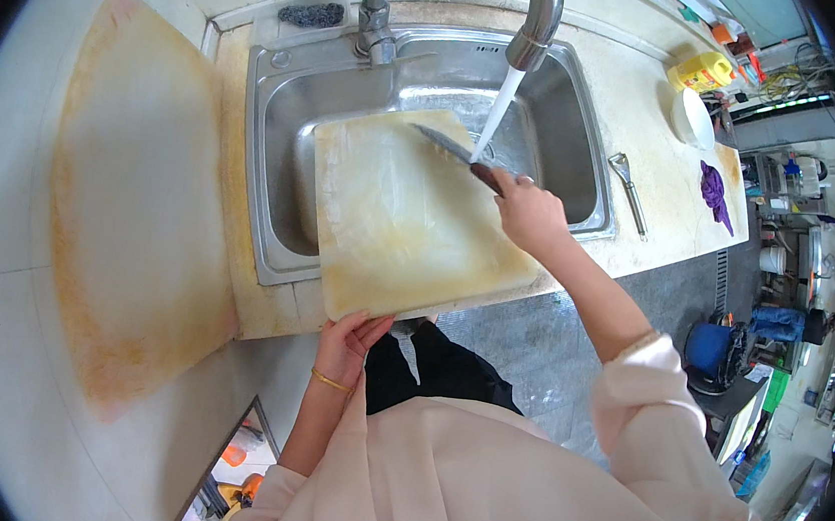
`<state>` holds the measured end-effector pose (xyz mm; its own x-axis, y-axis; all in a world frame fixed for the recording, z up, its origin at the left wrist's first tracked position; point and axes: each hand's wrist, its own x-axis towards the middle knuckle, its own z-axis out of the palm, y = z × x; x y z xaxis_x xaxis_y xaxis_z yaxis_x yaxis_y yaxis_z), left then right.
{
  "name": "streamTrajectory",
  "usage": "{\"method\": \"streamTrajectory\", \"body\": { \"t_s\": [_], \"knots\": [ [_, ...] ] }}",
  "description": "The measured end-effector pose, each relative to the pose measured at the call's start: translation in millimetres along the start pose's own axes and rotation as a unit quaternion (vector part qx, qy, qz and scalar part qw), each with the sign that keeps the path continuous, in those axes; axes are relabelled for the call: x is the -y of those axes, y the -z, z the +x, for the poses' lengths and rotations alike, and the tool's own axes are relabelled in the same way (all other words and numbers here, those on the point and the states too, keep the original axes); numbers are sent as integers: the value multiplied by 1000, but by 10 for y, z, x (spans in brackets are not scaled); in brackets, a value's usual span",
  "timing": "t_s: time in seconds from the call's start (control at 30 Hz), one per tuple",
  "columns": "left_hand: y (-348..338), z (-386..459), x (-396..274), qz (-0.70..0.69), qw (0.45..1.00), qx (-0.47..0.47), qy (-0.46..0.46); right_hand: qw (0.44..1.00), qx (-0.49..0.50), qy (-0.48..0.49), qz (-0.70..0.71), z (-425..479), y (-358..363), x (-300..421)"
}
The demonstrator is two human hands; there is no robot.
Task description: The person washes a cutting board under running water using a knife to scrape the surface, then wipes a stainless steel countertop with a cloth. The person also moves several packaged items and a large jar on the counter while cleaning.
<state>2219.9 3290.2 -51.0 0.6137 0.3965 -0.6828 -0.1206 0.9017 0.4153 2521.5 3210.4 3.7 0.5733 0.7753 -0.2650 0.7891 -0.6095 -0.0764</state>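
Note:
My right hand (534, 213) grips the dark handle of a knife (444, 142), its blade lying over the far part of a pale, yellow-stained cutting board (406, 222). The board rests across the front rim of a stainless steel sink (286, 172), partly covering the basin. At the board's near left corner, my left hand (351, 344) holds the edge, fingers on its underside partly hidden. From the faucet (532, 45) a stream of water (500, 110) falls beside the blade, close to the knife's handle.
A metal peeler (629, 196) lies on the counter right of the sink. Farther right are a purple cloth (715, 195), a white bowl (693, 119) and a yellow jug (703, 71). A dark scouring pad (311, 14) sits behind the sink. Another person (788, 325) is in the background.

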Motion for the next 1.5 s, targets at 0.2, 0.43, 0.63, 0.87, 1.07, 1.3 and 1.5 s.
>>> {"method": "streamTrajectory", "body": {
  "t_s": [0.2, 0.43, 0.63, 0.87, 1.07, 1.3, 1.5],
  "knots": [
    [46, 15, -4, -22, 1000, 3, 10, 699, 51, -241, 672, -91, 106, -127],
    [-22, -70, -13, 32, 999, -41, 7, 487, 88, -262, 829, -44, -120, -69],
    [306, -83, 84, 313, 858, -291, -284, 542, 78, -228, 805, -195, -85, -160],
    [-1469, 627, -621, 244, 957, 5, -160, 594, -5, -244, 767, -385, -15, -483],
    [-2391, 2094, -423, 67, 990, 74, 102, 599, -34, -237, 764, -707, 153, -797],
    [-2307, 2658, -29, -69, 973, 40, 216, 579, -44, -256, 773, -947, 139, -1033],
    [-2001, 2531, -291, 22, 996, 28, 81, 312, 8, -252, 916, -612, -78, -983]
  ]
}}
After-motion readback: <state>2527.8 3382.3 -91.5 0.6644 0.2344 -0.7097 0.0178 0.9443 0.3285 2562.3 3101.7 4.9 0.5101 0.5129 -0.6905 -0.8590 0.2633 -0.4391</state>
